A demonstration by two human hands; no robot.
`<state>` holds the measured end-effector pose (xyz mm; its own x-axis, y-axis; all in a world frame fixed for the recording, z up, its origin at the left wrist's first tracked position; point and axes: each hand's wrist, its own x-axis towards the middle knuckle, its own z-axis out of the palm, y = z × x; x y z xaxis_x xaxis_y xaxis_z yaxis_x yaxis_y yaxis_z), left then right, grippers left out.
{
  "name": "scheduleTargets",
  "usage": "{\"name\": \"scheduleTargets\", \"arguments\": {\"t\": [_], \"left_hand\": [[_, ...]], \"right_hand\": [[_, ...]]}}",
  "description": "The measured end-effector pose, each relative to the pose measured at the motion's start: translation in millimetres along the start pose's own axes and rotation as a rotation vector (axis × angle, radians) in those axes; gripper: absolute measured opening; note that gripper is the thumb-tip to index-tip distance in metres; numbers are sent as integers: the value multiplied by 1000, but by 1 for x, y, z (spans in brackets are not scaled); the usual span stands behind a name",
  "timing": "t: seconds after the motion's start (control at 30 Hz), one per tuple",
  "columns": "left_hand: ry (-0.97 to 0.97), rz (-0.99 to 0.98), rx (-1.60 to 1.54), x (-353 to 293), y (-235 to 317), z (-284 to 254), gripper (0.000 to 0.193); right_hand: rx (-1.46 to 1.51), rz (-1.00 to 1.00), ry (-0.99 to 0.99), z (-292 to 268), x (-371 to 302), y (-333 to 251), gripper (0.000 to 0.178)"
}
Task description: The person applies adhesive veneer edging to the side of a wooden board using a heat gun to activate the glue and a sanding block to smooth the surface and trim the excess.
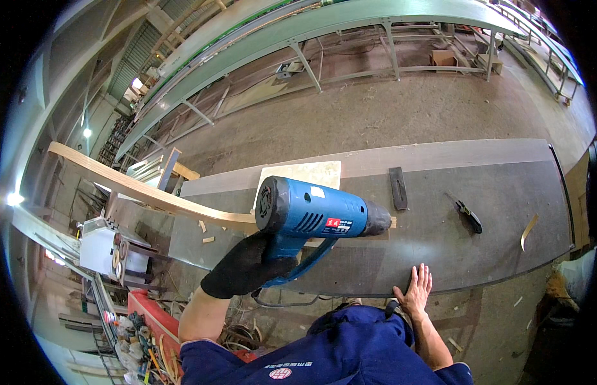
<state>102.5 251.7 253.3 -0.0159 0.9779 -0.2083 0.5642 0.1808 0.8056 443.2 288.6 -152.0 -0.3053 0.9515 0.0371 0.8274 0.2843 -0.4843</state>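
Observation:
My left hand (250, 266), in a black glove, is wrapped round the handle of a blue heat gun (317, 208) with a dark nozzle pointing right. A long, pale wooden strip (151, 196) comes in from the left and runs behind the gun; a short wooden end (393, 222) shows by the nozzle. Bare and with fingers stretched out, my right hand (415, 292) rests on the near edge of the dark worktable (362, 269). Farther back on the table lie a black utility knife (468, 215) and a dark flat bar (398, 188).
A pale board (301, 172) lies behind the heat gun. A curled thin strip (528, 232) sits near the table's right end. Beyond the floor runs a long green-topped bench (349, 29). At lower left stands a red box (154, 321) beside clutter; a cable (289, 303) hangs near my body.

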Motion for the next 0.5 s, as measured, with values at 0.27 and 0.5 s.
{"name": "scheduleTargets", "arguments": {"t": [0.27,0.5], "left_hand": [[32,2,59,-1,6,0,61],[36,-11,68,-6,7,-4,63]], "right_hand": [[8,16,-9,-2,0,-2,96],[9,-1,2,-3,1,-3,96]]}}
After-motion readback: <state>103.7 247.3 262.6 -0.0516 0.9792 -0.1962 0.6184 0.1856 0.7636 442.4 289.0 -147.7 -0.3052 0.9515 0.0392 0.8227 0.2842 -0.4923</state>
